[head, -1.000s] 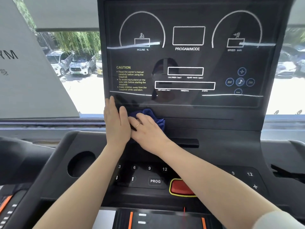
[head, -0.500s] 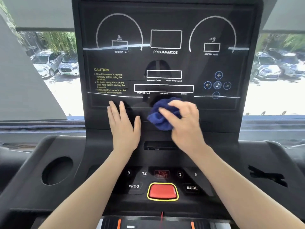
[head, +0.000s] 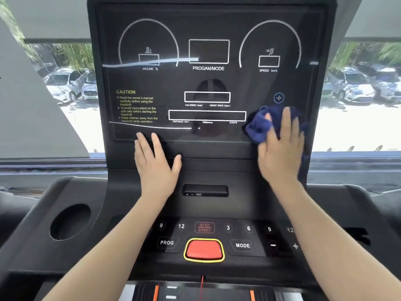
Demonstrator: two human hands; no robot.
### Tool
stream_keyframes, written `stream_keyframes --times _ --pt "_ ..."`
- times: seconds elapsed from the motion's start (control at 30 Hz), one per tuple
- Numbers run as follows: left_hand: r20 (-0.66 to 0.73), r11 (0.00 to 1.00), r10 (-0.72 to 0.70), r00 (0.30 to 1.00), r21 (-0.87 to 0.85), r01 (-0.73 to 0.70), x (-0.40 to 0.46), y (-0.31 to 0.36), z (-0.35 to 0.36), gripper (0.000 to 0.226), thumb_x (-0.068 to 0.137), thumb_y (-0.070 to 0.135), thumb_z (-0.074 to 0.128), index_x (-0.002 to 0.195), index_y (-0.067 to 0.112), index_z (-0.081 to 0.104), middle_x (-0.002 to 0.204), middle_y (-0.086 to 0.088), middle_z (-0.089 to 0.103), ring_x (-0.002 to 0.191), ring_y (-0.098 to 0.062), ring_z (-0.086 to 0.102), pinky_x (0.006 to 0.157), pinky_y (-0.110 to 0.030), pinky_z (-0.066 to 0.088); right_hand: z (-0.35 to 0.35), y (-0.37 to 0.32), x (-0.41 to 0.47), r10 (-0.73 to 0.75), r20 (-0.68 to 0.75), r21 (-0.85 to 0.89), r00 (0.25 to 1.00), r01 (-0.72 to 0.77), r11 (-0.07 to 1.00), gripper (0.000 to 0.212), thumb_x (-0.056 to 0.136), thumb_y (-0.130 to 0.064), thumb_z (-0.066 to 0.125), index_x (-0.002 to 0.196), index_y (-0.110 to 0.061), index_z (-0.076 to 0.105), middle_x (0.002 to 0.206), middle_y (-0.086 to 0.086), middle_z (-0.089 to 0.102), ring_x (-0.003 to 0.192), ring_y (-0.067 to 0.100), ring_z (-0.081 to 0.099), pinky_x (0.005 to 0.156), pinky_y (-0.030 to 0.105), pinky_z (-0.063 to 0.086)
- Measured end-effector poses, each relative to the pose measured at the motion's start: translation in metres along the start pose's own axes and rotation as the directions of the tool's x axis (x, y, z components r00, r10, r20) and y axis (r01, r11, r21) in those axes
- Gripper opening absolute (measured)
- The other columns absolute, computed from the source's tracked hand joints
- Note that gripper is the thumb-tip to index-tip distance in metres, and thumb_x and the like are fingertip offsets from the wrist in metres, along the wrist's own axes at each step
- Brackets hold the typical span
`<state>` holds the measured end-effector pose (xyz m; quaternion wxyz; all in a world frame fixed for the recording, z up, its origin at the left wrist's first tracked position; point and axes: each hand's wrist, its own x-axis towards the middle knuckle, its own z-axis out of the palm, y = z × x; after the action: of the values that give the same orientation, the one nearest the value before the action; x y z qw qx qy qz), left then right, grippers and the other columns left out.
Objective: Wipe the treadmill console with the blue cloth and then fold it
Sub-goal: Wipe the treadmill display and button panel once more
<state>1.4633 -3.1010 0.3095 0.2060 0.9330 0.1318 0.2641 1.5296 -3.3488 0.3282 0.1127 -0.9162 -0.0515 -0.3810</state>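
Note:
The black treadmill console [head: 208, 83] stands upright in front of me, its glossy display panel printed with dials and text. A crumpled blue cloth [head: 259, 127] lies against the lower right of that panel, over the round buttons. My right hand [head: 281, 151] presses the cloth flat to the panel with straight fingers; part of the cloth hangs past the hand's right side. My left hand [head: 155, 159] rests flat with straight fingers on the console's lower left rim, holding nothing.
Below the display are a small dark slot [head: 205, 190], a keypad row and a red stop button [head: 204, 249]. A round cup holder [head: 69, 222] sits at the left. Windows with parked cars lie behind the console.
My right hand has slid the blue cloth along the bottom of the display from left of centre to the lower right. My left hand has stayed on the lower left rim.

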Motion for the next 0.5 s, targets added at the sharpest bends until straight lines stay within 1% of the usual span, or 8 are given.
stream_keyframes --times 0.03,0.07,0.13,0.2,0.23,0.3,0.37,0.5 --pt "-0.003 1.000 -0.009 1.000 -0.005 0.009 -0.001 0.003 0.001 0.075 0.093 0.035 0.048 0.147 0.003 0.007 0.153 -0.025 -0.006 0.142 -0.038 -0.003 0.114 -0.045 0.003 0.003 -0.013 -0.006 -0.057 0.007 0.048 0.998 0.057 0.997 0.053 0.085 -0.036 0.044 0.134 -0.017 0.051 0.151 0.018 0.029 0.133 0.047 0.031 0.102 0.063 0.025" --pt "-0.006 1.000 -0.018 1.000 -0.014 0.017 -0.002 0.007 0.002 0.073 0.094 0.032 0.047 0.147 0.002 0.007 0.153 -0.026 -0.005 0.142 -0.038 -0.002 0.114 -0.045 0.003 0.007 -0.025 -0.014 -0.186 0.026 0.091 0.982 0.183 0.979 0.054 0.084 -0.043 0.046 0.134 -0.021 0.052 0.151 0.016 0.029 0.135 0.045 0.028 0.103 0.063 0.021" --pt "-0.010 1.000 -0.017 1.000 -0.023 0.017 -0.007 0.013 0.005 0.072 0.094 0.029 0.047 0.147 0.001 0.007 0.153 -0.026 -0.004 0.142 -0.039 -0.002 0.114 -0.046 0.004 0.009 -0.034 -0.021 -0.502 0.089 0.148 0.860 0.487 0.861 0.052 0.085 -0.050 0.046 0.131 -0.028 0.055 0.151 0.009 0.032 0.137 0.038 0.026 0.106 0.063 0.017" --pt "-0.009 1.000 0.007 1.000 -0.023 -0.008 -0.012 0.019 0.010 0.075 0.093 0.032 0.050 0.146 -0.001 0.009 0.152 -0.028 -0.003 0.141 -0.042 0.001 0.113 -0.048 0.006 0.009 -0.017 -0.004 -0.651 0.109 0.109 0.751 0.642 0.759 0.046 0.086 -0.044 0.046 0.129 -0.031 0.056 0.150 0.006 0.035 0.136 0.034 0.031 0.106 0.059 0.019" --pt "0.000 1.000 0.013 1.000 -0.022 -0.013 -0.014 0.023 0.012 0.078 0.092 0.036 0.051 0.146 -0.001 0.009 0.152 -0.029 -0.002 0.141 -0.043 0.002 0.113 -0.048 0.007 0.007 -0.004 0.005 -0.654 0.100 0.070 0.750 0.650 0.757 0.044 0.086 -0.040 0.047 0.129 -0.032 0.056 0.149 0.006 0.036 0.135 0.034 0.033 0.106 0.058 0.021" --pt "0.029 1.000 -0.006 1.000 -0.020 0.006 -0.016 0.031 0.016 0.086 0.089 0.044 0.052 0.146 -0.001 0.006 0.152 -0.029 -0.004 0.141 -0.041 0.000 0.114 -0.047 0.005 0.002 0.023 0.017 -0.541 0.068 0.026 0.838 0.541 0.841 0.042 0.088 -0.033 0.046 0.129 -0.030 0.055 0.150 0.009 0.035 0.134 0.037 0.035 0.104 0.057 0.025" --pt "0.025 0.998 -0.046 0.999 -0.038 0.047 -0.015 0.037 0.020 0.091 0.087 0.050 0.051 0.146 0.000 0.003 0.152 -0.027 -0.007 0.142 -0.040 -0.003 0.114 -0.046 0.002 -0.002 0.051 0.017 -0.419 0.038 0.076 0.907 0.415 0.906 0.042 0.090 -0.027 0.043 0.132 -0.027 0.052 0.151 0.012 0.032 0.134 0.040 0.031 0.104 0.057 0.026" --pt "-0.009 0.995 -0.078 0.997 -0.058 0.077 -0.014 0.041 0.024 0.092 0.085 0.051 0.049 0.146 -0.001 0.004 0.151 -0.029 -0.007 0.141 -0.042 -0.003 0.114 -0.046 0.001 -0.004 0.100 -0.016 -0.448 0.104 0.265 0.888 0.410 0.873 0.041 0.092 -0.022 0.040 0.132 -0.024 0.046 0.149 0.014 0.032 0.135 0.041 0.023 0.107 0.056 0.019"
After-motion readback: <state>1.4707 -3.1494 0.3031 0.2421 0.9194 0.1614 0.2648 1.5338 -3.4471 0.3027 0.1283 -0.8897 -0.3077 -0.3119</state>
